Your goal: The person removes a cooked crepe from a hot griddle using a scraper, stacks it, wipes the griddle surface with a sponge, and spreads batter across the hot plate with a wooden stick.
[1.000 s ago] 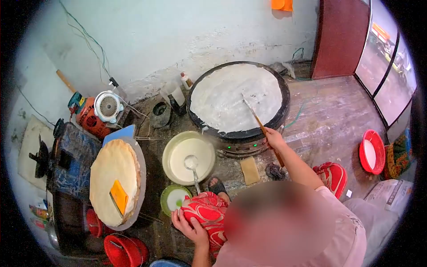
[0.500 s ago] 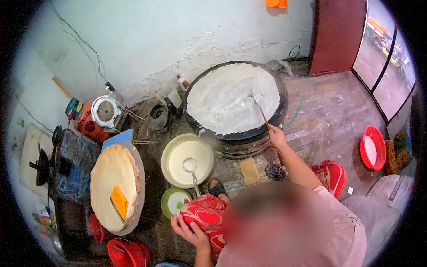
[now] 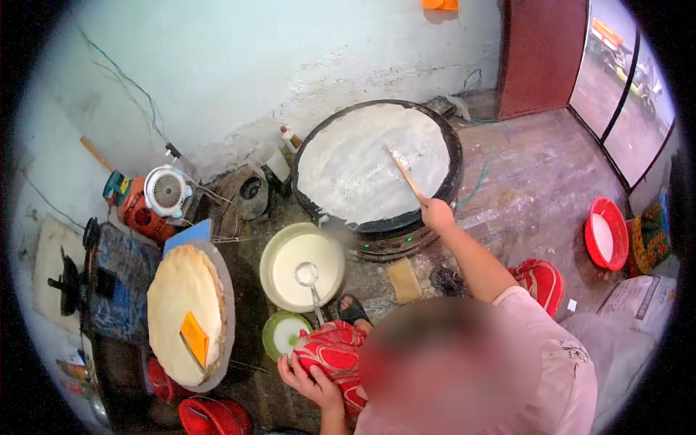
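My right hand (image 3: 437, 215) grips the wooden handle of a thin spreader (image 3: 404, 175). The spreader's far end touches a white batter sheet (image 3: 341, 163), which covers most of a round black griddle (image 3: 453, 177). My left hand (image 3: 312, 383) rests on my knee in red patterned trousers (image 3: 335, 351), fingers apart and holding nothing. Close to that knee are a large cream bowl (image 3: 265, 268) of pale batter with a metal ladle (image 3: 307, 274) in it, and a smaller green bowl (image 3: 269, 339) of white liquid.
Left of the bowls, a stack of thin round flatbreads (image 3: 170, 290) carries an orange scraper (image 3: 193, 337). A small white fan (image 3: 167, 191) stands behind it. Red buckets (image 3: 217, 417) sit at lower left, and a red basin (image 3: 622, 250) at right. A tan block (image 3: 404, 281) lies before the griddle.
My right hand has moved slightly left and up with the spreader, whose tip now lies farther left on the batter. The view has shifted slightly; my left hand stays on the knee.
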A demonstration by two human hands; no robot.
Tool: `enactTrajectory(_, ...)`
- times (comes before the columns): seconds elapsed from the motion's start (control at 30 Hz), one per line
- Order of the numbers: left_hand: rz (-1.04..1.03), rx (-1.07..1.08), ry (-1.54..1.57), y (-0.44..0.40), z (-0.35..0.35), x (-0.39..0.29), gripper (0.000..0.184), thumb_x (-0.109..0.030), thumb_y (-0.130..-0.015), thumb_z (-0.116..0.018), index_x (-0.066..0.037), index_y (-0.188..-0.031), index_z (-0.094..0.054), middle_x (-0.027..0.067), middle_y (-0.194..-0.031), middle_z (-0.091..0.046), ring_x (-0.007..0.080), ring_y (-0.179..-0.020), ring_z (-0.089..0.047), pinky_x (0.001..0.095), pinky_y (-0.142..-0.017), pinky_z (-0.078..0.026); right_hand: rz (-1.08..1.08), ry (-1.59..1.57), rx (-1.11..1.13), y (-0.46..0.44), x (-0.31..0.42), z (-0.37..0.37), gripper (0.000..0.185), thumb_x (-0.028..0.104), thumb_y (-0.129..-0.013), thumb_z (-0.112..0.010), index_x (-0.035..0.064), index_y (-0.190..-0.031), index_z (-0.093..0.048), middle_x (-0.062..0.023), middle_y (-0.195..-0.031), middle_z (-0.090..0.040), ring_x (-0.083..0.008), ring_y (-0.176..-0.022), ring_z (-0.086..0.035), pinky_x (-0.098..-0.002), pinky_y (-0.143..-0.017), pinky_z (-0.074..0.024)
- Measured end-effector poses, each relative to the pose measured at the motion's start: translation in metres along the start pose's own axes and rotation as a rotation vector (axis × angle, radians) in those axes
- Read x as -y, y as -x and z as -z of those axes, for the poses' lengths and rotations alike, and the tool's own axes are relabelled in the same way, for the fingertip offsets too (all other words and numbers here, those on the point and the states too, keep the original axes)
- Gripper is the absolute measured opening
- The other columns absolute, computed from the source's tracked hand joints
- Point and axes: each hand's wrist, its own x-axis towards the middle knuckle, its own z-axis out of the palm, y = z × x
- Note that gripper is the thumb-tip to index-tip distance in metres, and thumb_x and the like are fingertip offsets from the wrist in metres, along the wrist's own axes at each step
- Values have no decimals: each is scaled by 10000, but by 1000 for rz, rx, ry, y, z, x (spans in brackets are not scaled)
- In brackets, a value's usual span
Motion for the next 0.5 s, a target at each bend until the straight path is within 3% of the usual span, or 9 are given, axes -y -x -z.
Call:
enactTrajectory(0.07,12,-5,6,0,-2,1,434,-298,-943,-371,13,-1242,-423,200,-1339,-300,389,-1249,-259,524,-992,-230,-3,-502,96,-11,-24,-13,345,195,-896,-449,164,-1231,-527,-90,-680,-579,-198,-573,-556,-346,-515,-450)
enactTrajectory(0.1,24,2,11,1,-2,2,436,-298,-943,-371,13,-1245,-420,199,-1343,-295,388,-1250,-258,524,-993,-229,-369,-962,325,16,3,42,361,190,-925,-410,171,-1277,-488,-24,-660,-520,-119,-509,-443,-284,-438,-386)
enactTrajectory(0.2,30,7,7,1,-2,1,439,-296,-943,-370,14,-1249,-418,199,-1345,-291,388,-1251,-258,524,-995,-226,-462,-1207,222,20,-16,40,373,201,-923,-429,205,-1295,-460,-74,-682,-536,-124,-397,-412,-271,-341,-334)
enactTrajectory(0.37,-10,-2,-31,0,-2,3,406,-257,-945,-373,41,-1212,-438,196,-1343,-299,359,-1246,-281,490,-1021,-220,-400,-1160,140,19,-46,20,369,205,-922,-440,172,-1288,-462,-118,-724,-587,-175,-438,-497,-325,-380,-389)
enactTrajectory(0.5,-11,2,-15,-1,-2,1,406,-257,-944,-374,42,-1210,-442,194,-1337,-308,358,-1246,-282,494,-1017,-226,-131,-360,-57,8,-56,18,374,199,-878,-465,200,-1250,-498,-155,-763,-617,-287,-628,-598,-415,-548,-471)
